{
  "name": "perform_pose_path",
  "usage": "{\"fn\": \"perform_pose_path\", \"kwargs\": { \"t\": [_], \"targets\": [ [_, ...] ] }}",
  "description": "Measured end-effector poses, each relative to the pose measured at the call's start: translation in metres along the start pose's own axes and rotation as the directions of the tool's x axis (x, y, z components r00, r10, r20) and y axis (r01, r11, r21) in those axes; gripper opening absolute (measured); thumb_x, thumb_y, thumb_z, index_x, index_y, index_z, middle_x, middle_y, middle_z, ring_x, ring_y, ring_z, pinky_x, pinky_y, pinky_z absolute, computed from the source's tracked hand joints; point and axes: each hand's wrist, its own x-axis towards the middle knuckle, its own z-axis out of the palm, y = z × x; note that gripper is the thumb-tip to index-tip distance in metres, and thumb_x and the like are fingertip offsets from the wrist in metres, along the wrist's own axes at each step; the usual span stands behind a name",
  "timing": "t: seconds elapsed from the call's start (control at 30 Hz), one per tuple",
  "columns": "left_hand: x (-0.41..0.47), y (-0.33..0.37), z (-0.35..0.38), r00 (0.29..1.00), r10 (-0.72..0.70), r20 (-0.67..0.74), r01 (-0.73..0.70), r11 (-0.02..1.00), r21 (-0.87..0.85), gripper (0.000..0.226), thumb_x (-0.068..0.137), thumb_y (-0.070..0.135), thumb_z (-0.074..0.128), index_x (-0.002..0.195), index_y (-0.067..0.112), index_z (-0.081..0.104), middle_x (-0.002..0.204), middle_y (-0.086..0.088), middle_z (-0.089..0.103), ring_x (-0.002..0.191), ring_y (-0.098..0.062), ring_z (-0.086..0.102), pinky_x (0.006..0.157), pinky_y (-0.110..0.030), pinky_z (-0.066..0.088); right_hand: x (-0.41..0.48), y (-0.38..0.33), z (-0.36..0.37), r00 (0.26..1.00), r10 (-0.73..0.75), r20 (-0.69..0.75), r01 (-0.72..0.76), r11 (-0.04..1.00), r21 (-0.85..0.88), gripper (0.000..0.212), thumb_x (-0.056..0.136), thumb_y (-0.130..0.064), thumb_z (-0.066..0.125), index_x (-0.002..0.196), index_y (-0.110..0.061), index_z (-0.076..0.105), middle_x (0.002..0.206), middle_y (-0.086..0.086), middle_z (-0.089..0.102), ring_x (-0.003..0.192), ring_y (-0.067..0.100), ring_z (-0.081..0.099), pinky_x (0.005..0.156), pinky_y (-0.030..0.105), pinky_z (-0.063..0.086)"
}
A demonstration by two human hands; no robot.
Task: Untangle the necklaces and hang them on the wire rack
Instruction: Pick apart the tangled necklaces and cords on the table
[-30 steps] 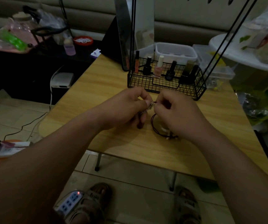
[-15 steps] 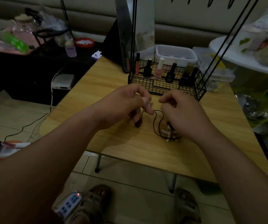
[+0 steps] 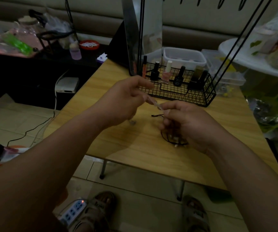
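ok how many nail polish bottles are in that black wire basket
5, left to right: black bottle, pink bottle, second black bottle, gold-capped bottle, third black bottle. The slim orange tube isn't counted; others may be hidden.

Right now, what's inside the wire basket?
A pink bottle, several dark bottles and an orange tube, all upright. The left hand covers the basket's front left corner, so anything there is hidden.

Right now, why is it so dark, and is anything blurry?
Head view: dim room light, so the black cord fades into shadow on the table; the silvery chain pinched by the left hand looks smeared; the right hand gripping the cord looks sharper.
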Motion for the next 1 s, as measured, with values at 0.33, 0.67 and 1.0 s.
{"fn": "perform_pose_path", "kwargs": {
  "t": [0.33, 0.67, 1.0],
  "targets": [
    [-0.001, -0.001, -0.005, 0.998, -0.051, 0.024, 0.054, 0.988, -0.142, 0.022, 0.106, 0.011, 0.055, 0.123, 0.022, 0.065, 0.098, -0.001, 0.079, 0.059, -0.017, 0.046, 0.05, -0.023, 0.041, 0.0, -0.011, -0.015, 0.998, -0.033, -0.045, 0.033, 0.999, 0.012, 0.019, 0.103, -0.016, 0.054, 0.113, -0.008, 0.069, 0.061, -0.004, 0.038, 0.053, 0.012, 0.03, 0.049, 0.027, 0.023],
    [0.004, -0.007, -0.019, 0.988, -0.109, 0.109, 0.136, 0.946, -0.293, 0.015, 0.104, 0.019, 0.06, 0.117, 0.017, 0.067, 0.077, 0.002, 0.061, 0.062, -0.013, 0.052, 0.054, -0.024, 0.04, -0.002, -0.01, -0.024, 0.989, -0.084, -0.118, 0.067, 0.988, -0.137, 0.026, 0.105, -0.033, 0.057, 0.091, -0.014, 0.067, 0.058, -0.006, 0.039, 0.051, 0.011, 0.032, 0.047, 0.024, 0.028],
    [-0.001, -0.007, -0.022, 0.937, -0.233, 0.259, 0.328, 0.84, -0.432, 0.034, 0.108, 0.028, 0.044, 0.132, 0.013, 0.064, 0.087, -0.01, 0.068, 0.067, -0.018, 0.055, 0.058, -0.029, 0.032, -0.009, -0.01, -0.028, 0.969, -0.076, -0.234, 0.006, 0.958, -0.287, 0.034, 0.105, -0.034, 0.052, 0.073, -0.02, 0.052, 0.06, -0.006, 0.046, 0.057, 0.016, 0.043, 0.057, 0.032, 0.035]
  ]
}}
